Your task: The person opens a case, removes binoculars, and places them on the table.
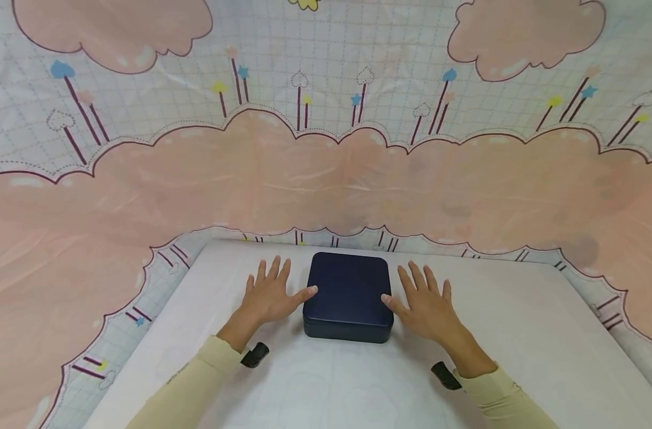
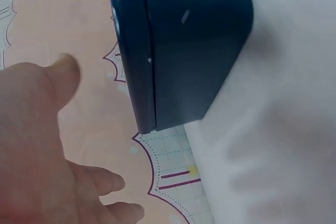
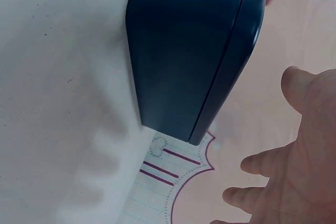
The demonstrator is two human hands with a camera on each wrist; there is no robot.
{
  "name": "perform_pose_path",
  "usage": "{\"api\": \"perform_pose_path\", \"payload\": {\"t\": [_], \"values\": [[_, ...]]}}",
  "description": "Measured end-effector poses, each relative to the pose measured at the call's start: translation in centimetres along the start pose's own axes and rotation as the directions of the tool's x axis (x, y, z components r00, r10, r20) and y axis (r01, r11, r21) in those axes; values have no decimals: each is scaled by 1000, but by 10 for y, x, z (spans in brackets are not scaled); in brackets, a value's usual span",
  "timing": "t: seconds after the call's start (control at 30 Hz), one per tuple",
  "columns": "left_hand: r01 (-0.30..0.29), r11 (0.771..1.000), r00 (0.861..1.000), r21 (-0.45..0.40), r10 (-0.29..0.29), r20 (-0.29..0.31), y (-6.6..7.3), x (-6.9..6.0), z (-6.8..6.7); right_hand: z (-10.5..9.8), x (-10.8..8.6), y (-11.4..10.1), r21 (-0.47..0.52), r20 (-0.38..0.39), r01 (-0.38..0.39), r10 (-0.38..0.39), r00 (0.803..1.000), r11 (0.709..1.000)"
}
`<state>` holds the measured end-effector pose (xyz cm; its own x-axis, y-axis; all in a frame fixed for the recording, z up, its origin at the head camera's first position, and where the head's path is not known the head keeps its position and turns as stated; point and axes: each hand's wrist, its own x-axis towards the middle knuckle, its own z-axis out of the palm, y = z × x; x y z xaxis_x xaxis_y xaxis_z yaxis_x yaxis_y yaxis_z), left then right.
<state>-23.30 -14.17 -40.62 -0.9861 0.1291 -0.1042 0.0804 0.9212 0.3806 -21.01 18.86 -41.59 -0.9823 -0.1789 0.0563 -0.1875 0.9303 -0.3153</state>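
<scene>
A dark blue box [image 1: 348,289] with rounded corners and a lid sits closed on the white table. My left hand [image 1: 272,297] is spread at its left side, fingers straight, the thumb tip overlapping the lid's left edge in the head view. On the other side my right hand [image 1: 426,307] is spread the same way, its thumb near the lid's right edge. Both wrist views show a gap between thumb and box; the left hand [image 2: 42,145] and the right hand [image 3: 310,145] hold nothing. A seam below the lid runs along the box's side [image 2: 194,51].
The white table [image 1: 326,387] extends around the box. Behind and beside it hangs a patterned cloth [image 1: 326,185] with pink clouds. Black wrist devices [image 1: 256,355] stick out beside the sleeve cuffs.
</scene>
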Motion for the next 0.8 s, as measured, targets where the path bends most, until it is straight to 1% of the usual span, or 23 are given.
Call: {"api": "perform_pose_path", "payload": {"t": [0.23, 0.33, 0.4, 0.5, 0.6, 0.67, 0.73, 0.8], "values": [[3, 996, 1000, -84, -1, 20, 1, 1, 2, -1, 0, -1, 23, 19, 1, -2, 1000, 1000], [1, 990, 999, -141, 6, 49, 2, 2, 0, 0, 1, 0, 39, 32, 3, -4, 999, 999], [8, 979, 997, -204, 8, 79, 1, 3, -1, 1, 3, 2, 70, 45, 2, -5, 999, 998], [44, 950, 990, -308, 0, 142, -3, 4, -4, 2, 7, 4, 147, 76, -6, -6, 997, 989], [81, 920, 980, -384, -3, 199, -6, 7, -7, 1, 10, 5, 244, 122, -45, 15, 992, 969], [103, 901, 975, -421, -8, 222, -6, 8, -9, -1, 11, 4, 307, 149, -77, 32, 988, 949], [117, 885, 972, -451, -9, 235, -5, 9, -12, -3, 12, 2, 375, 176, -115, 51, 983, 920], [133, 866, 970, -481, -15, 242, -4, 10, -14, -6, 12, 0, 441, 196, -148, 66, 978, 885]]}}
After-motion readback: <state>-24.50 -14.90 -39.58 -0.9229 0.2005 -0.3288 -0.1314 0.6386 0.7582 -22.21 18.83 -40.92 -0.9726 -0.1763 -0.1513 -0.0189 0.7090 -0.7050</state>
